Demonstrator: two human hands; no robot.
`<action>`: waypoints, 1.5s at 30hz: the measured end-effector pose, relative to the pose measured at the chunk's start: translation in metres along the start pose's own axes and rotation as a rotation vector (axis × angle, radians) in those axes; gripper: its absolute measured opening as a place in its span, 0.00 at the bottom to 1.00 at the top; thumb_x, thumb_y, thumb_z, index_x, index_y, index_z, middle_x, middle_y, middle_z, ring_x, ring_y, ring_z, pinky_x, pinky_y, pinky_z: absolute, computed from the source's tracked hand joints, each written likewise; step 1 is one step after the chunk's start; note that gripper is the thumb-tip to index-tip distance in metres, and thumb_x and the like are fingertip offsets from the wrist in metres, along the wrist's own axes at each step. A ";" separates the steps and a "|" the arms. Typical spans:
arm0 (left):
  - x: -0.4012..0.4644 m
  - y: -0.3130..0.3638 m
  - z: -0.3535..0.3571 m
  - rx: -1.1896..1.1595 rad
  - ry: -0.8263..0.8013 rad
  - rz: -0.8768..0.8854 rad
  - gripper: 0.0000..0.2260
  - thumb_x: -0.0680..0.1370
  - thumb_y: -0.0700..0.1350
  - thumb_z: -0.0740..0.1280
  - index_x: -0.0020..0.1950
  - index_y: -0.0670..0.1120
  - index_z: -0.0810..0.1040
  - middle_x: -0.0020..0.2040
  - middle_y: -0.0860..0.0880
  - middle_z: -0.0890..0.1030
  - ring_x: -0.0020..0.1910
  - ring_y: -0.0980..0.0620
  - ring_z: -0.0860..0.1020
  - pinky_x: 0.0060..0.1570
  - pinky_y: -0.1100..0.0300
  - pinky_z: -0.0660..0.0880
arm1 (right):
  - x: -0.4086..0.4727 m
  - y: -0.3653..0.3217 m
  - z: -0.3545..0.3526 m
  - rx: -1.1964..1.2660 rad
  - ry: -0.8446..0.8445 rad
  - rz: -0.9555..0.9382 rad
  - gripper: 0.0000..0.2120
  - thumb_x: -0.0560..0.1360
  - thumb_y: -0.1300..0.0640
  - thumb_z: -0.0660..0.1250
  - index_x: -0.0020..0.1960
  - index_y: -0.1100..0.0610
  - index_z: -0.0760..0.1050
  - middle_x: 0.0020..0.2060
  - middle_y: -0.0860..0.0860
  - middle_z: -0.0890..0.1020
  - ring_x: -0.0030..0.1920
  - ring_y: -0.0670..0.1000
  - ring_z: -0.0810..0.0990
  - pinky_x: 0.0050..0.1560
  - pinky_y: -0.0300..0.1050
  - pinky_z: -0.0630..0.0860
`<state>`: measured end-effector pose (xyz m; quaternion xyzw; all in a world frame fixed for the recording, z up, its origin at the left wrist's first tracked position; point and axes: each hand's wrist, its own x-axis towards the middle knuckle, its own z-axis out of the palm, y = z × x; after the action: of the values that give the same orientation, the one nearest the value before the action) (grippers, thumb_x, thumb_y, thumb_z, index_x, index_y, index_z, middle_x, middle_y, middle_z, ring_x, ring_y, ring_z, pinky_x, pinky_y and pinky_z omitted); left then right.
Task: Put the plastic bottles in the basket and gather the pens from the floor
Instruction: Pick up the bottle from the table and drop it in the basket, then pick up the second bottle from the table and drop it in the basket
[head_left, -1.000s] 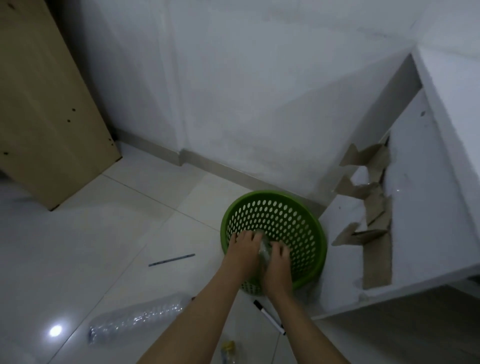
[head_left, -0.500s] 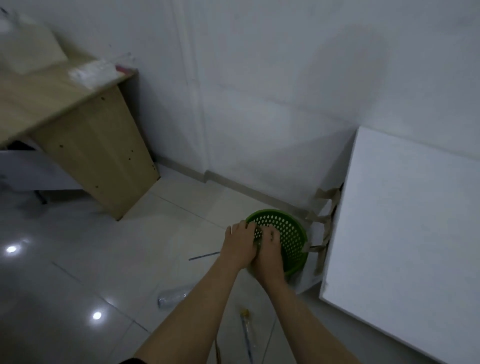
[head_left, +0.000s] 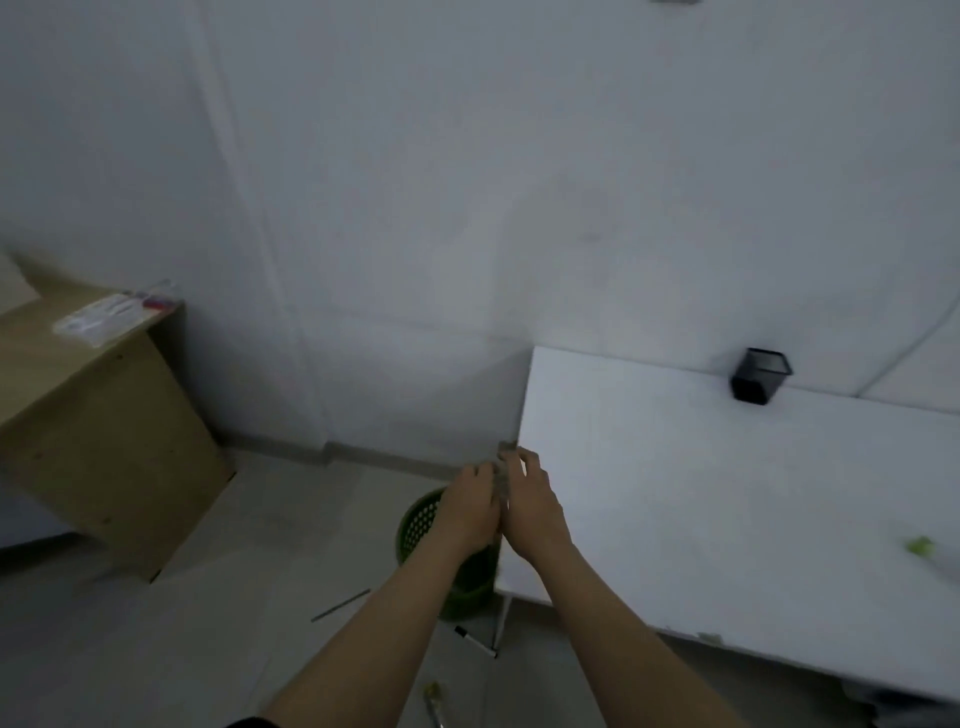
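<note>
My left hand (head_left: 467, 512) and my right hand (head_left: 530, 506) are pressed together above the green perforated basket (head_left: 415, 525). Between them they pinch a small greyish, crumpled piece that looks like a crushed plastic bottle (head_left: 502, 475); blur hides its detail. The basket stands on the floor against the white table's corner, half hidden by my forearms. A thin grey pen (head_left: 340, 605) lies on the tiles left of the basket. A black-capped marker (head_left: 474, 640) lies just in front of it. A bottle with a yellow cap (head_left: 434, 701) shows at the bottom edge.
A white table (head_left: 727, 493) fills the right side, with a black pen holder (head_left: 761, 382) at its back and a small green thing (head_left: 918, 545) near its right edge. A wooden desk (head_left: 98, 441) with a plastic packet (head_left: 114, 314) stands at the left. A white wall lies ahead.
My view has risen and pulled back from the basket. Both hands have come up out of the basket, still together around the crumpled piece, and now sit by the table's corner.
</note>
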<state>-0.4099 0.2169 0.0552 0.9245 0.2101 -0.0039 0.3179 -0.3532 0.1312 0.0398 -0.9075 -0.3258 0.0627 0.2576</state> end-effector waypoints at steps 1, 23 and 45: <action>0.001 0.016 0.004 -0.011 -0.013 0.032 0.19 0.81 0.41 0.57 0.72 0.42 0.63 0.70 0.40 0.69 0.66 0.44 0.70 0.67 0.51 0.69 | -0.005 0.011 -0.013 -0.008 0.015 0.020 0.27 0.75 0.63 0.61 0.72 0.54 0.59 0.74 0.54 0.60 0.67 0.56 0.68 0.61 0.50 0.73; 0.037 0.340 0.286 0.176 -0.428 0.338 0.17 0.81 0.45 0.59 0.70 0.48 0.65 0.71 0.45 0.67 0.66 0.46 0.72 0.65 0.53 0.71 | -0.143 0.402 -0.233 -0.255 0.028 0.472 0.27 0.74 0.63 0.61 0.72 0.53 0.59 0.72 0.53 0.63 0.64 0.56 0.72 0.53 0.47 0.74; 0.169 0.520 0.456 0.267 -0.473 0.499 0.27 0.77 0.38 0.61 0.75 0.46 0.57 0.77 0.43 0.58 0.76 0.43 0.57 0.74 0.50 0.59 | -0.133 0.655 -0.315 -0.113 -0.031 0.731 0.27 0.75 0.61 0.62 0.72 0.51 0.57 0.71 0.53 0.63 0.63 0.56 0.71 0.54 0.50 0.76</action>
<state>0.0054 -0.3554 -0.0270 0.9542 -0.1032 -0.1670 0.2256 -0.0019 -0.5155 -0.0295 -0.9757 0.0131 0.1464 0.1627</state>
